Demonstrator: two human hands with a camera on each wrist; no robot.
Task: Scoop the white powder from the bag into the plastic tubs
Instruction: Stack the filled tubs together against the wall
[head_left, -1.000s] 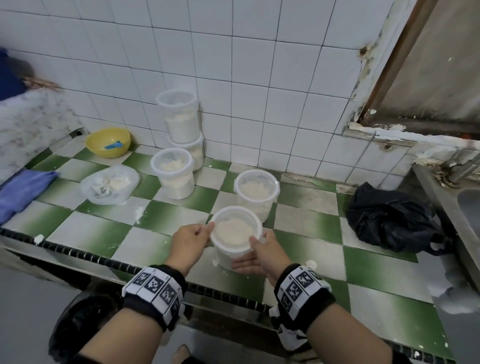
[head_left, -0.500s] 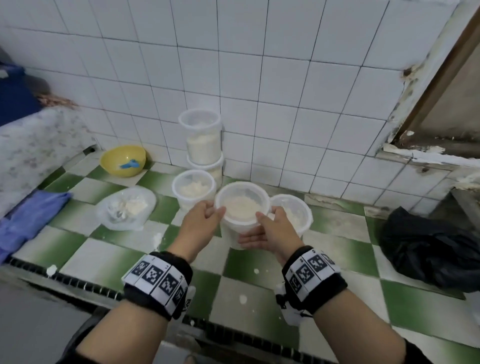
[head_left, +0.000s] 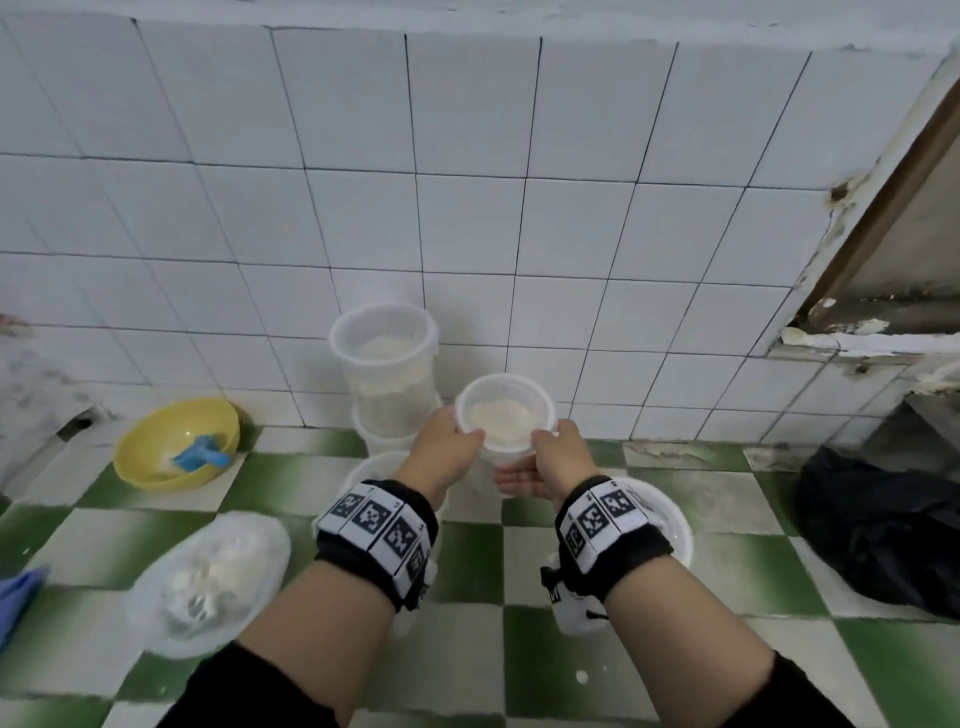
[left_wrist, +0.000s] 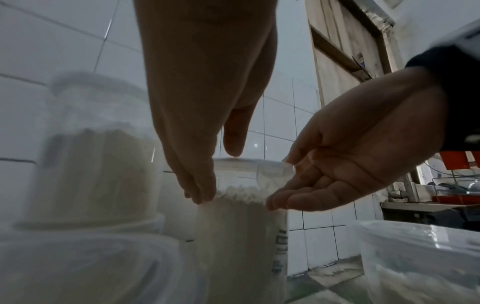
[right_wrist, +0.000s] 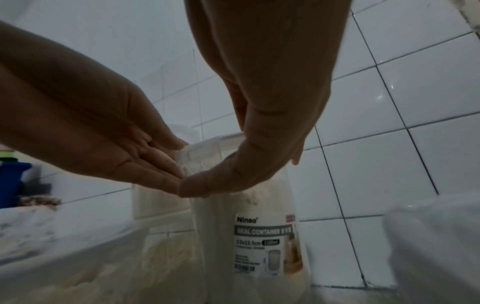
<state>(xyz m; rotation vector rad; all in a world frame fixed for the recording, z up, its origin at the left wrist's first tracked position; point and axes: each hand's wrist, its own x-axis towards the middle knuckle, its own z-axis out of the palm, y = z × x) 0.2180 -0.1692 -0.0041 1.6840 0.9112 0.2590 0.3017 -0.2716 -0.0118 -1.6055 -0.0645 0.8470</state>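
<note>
Tub (head_left: 503, 418), upright, part-filled with powder | between both grips, near wall at 12 o'clock | left hand (head_left: 441, 449) at its 9, right hand (head_left: 550, 462) at its 3 | straight fingers press its sides | stack (head_left: 387, 374) at 10.

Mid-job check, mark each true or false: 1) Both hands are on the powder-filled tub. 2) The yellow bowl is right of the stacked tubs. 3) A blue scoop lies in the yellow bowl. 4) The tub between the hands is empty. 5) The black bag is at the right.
1) True: the left hand and right hand touch the powder-filled tub with straight fingers.
2) False: the yellow bowl sits left of the stacked tubs.
3) True: the blue scoop lies inside it.
4) False: it holds white powder.
5) True: the black bag lies at the right.
</note>
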